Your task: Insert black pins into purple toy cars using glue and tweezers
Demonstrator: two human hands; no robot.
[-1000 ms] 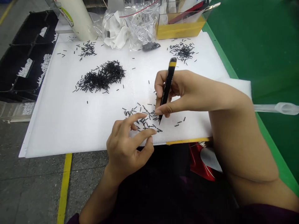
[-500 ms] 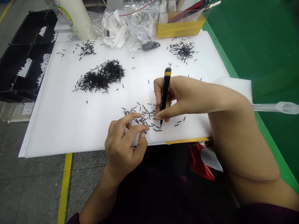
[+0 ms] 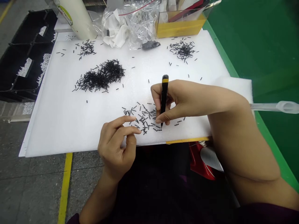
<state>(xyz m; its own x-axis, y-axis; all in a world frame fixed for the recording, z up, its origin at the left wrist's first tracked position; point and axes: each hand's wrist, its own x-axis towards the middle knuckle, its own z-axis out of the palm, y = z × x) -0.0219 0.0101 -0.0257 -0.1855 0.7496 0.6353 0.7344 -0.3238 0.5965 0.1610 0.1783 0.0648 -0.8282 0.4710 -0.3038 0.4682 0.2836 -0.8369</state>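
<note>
The right hand (image 3: 178, 98) grips a slim black tool (image 3: 164, 95) with a yellow band near its top, thumb and fingers closed around the shaft, which stands nearly upright with its point down. The point is at the near right side of a loose scatter of small black pieces (image 3: 143, 119), right by one of them; whether it touches that piece cannot be told. The left hand (image 3: 116, 144) is to the left, at the near edge of a white foam sheet (image 3: 53, 124), its fingers loosely bent and a little spread, the thumb close below the index finger, with no piece seen in its hold. The scatter lies on the sheet between the two hands and slightly beyond them. Farther away and to the left, a dense dark heap (image 3: 112, 72) of such pieces lies on the same sheet; a smaller cluster (image 3: 87, 49) sits at the far left and another pile (image 3: 185, 51) at the far right. Along the far side stand a whitish bottle (image 3: 78, 20), a crumpled white tissue (image 3: 116, 35), a clear plastic bag (image 3: 143, 23) and a yellow box (image 3: 179, 28). Left of the sheet is a black divided tray (image 3: 14, 71) bearing small white pieces (image 3: 25, 67); on the right a green surface (image 3: 254, 37) shows.
</note>
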